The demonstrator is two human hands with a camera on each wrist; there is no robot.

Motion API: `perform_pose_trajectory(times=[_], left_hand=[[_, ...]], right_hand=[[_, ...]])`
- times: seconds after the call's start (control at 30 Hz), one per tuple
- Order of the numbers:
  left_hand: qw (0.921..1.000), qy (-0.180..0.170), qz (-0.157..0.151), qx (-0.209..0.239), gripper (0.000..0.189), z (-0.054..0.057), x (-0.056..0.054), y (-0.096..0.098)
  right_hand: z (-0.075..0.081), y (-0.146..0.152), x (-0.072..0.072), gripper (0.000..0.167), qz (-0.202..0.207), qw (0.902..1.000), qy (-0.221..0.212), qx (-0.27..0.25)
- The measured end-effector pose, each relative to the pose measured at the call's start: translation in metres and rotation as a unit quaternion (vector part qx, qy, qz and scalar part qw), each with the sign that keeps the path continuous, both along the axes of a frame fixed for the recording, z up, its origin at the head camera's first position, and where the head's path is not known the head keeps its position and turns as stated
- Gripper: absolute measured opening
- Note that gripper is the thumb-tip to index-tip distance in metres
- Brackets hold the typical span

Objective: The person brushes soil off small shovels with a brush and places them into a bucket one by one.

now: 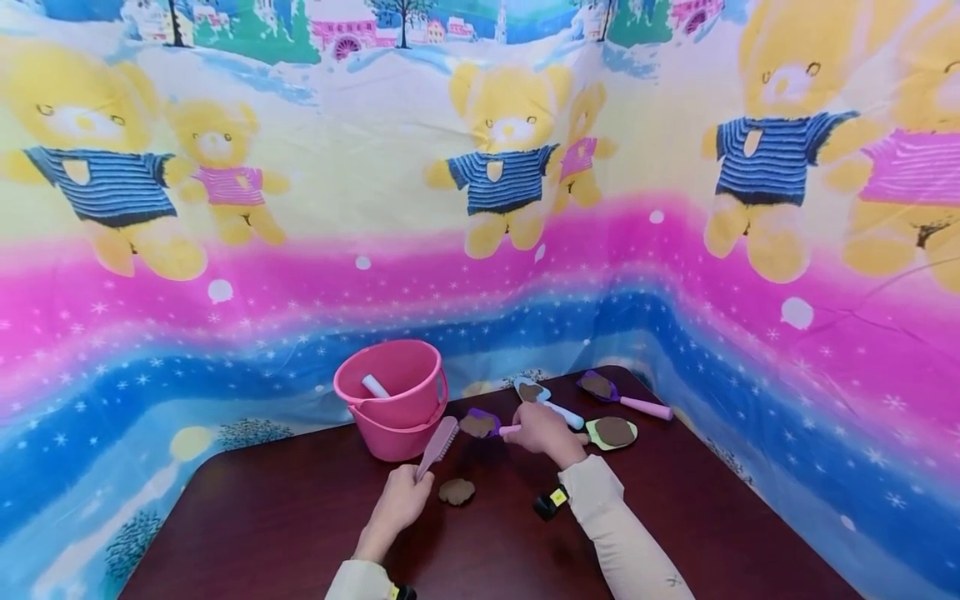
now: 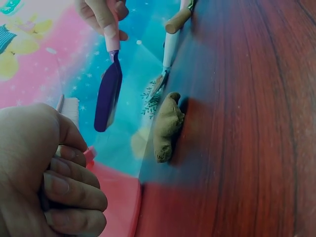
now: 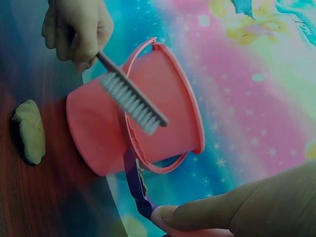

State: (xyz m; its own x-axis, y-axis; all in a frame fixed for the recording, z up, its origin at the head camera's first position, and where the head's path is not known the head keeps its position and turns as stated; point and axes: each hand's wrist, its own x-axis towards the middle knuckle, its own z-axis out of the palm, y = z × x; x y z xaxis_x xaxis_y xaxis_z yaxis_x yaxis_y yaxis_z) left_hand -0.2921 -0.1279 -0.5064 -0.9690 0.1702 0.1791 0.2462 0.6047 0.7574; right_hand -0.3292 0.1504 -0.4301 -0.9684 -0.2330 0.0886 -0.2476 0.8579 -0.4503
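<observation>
My left hand [image 1: 401, 500] grips the handle of a brush [image 1: 437, 444], its head raised in front of the pink bucket [image 1: 393, 442]. White bristles show in the right wrist view. My right hand [image 1: 546, 432] holds a purple toy shovel [image 2: 107, 101] by its pink handle, held up off the table to the right of the bucket. On its blade sits a brown clay-like lump [image 1: 477, 426]. Another such lump [image 1: 457, 492] lies on the table between my hands. A white cylindrical piece [image 1: 375, 387] pokes up inside the bucket.
Right of my right hand, a pale blue shovel [image 1: 564, 414], a green shovel [image 1: 633, 435] and a second purple shovel with a pink handle [image 1: 647, 407] lie on the dark red table [image 1: 285, 517], each bearing brown material. A bear-printed cloth [image 1: 375, 308] hangs behind.
</observation>
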Motion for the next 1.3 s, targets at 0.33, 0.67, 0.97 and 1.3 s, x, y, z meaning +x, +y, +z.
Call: perform_pose_trajectory(times=[0.33, 0.67, 0.97, 1.3], left_hand=[[0.9999, 0.012, 0.011, 0.004, 0.031, 0.002, 0.004, 0.007], [0.9975, 0.050, 0.043, 0.026, 0.028, -0.001, 0.006, 0.014], [0.9953, 0.082, 0.023, 0.048, 0.029, 0.001, 0.009, 0.022], [0.9960, 0.076, -0.036, 0.031, 0.029, 0.003, 0.006, 0.030]], right_hand=[[-0.007, -0.004, 0.003, 0.040, 0.008, 0.9999, 0.001, 0.008], [-0.009, -0.014, 0.007, 0.032, 0.014, 0.9992, 0.000, 0.037], [-0.002, -0.021, 0.016, 0.026, 0.015, 0.9984, -0.003, 0.055], [0.004, -0.027, 0.023, 0.024, 0.032, 0.9980, -0.012, 0.053]])
